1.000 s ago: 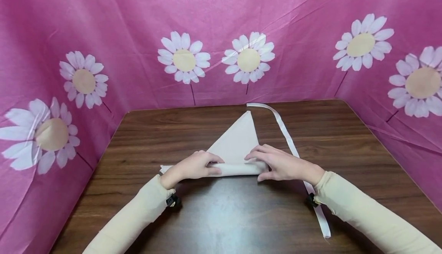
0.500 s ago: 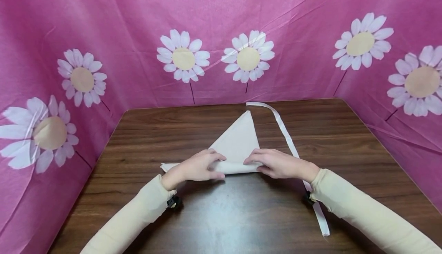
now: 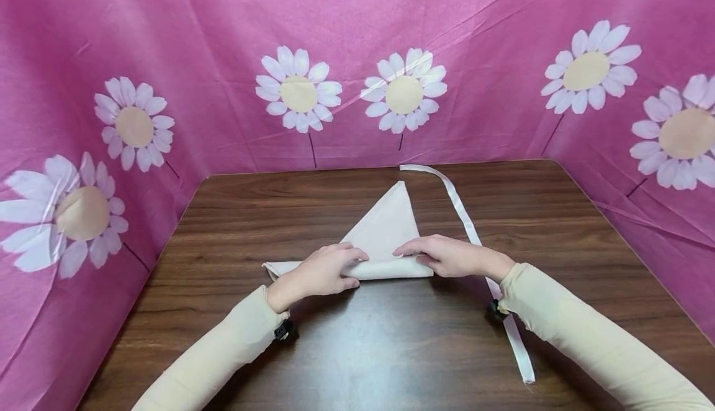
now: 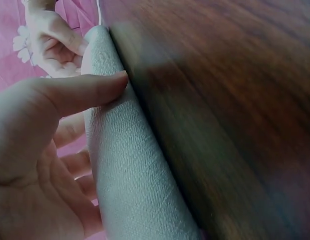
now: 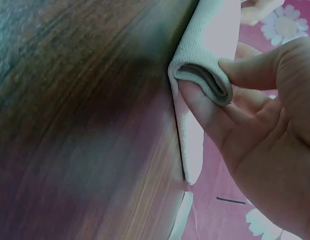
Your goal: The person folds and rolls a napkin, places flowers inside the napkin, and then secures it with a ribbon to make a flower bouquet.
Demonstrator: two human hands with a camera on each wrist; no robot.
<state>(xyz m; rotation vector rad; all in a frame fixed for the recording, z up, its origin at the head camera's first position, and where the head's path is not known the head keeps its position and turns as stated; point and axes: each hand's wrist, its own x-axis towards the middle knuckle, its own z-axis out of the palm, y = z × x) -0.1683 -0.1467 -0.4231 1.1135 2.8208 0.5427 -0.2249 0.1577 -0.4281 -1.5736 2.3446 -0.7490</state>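
Note:
A cream cloth (image 3: 382,228) lies on the table, its near edge rolled into a flat tube and a pointed corner spread out toward the back. My left hand (image 3: 326,269) grips the left part of the roll; in the left wrist view its thumb (image 4: 94,92) crosses the near side while the fingers are behind. At the right end, my right hand (image 3: 455,256) pinches the roll. The right wrist view shows the roll's open, layered end (image 5: 202,80) with the thumb on one side and a finger beneath.
A narrow white ribbon (image 3: 459,209) curves along the brown wooden table (image 3: 251,212) from the back edge to the front right, passing under the right wrist. Pink curtains (image 3: 223,38) printed with daisies enclose the back and sides.
The right hand has shifted slightly back from the roll's near side, and its end is now exposed. The left hand has moved a little to the right along the roll.

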